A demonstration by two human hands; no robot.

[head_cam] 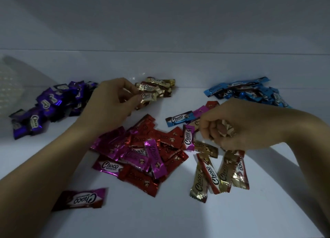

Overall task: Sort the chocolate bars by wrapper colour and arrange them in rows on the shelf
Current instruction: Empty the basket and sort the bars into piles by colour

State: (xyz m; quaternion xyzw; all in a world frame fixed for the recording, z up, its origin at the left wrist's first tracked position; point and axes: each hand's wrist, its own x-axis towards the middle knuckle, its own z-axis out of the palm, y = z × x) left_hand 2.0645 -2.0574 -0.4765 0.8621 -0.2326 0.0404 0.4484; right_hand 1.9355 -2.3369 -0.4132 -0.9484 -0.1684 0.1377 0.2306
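On the white shelf (178,220) lie sorted heaps of Choco bars: purple (48,103) at the back left, gold (157,87) at the back middle, blue (250,93) at the back right. My left hand (110,101) pinches a gold bar (148,96) at the edge of the gold heap. My right hand (230,123) is curled round a gold bar (227,128) above the mixed pile. A mixed heap of magenta and red bars (142,153) fills the middle, with several gold bars (219,173) to its right.
A lone magenta bar (82,199) lies near the front left by my left forearm. A single blue bar (179,119) sits left of my right hand. A pale dotted bag (10,87) is at the far left. The shelf's back wall (160,23) rises behind.
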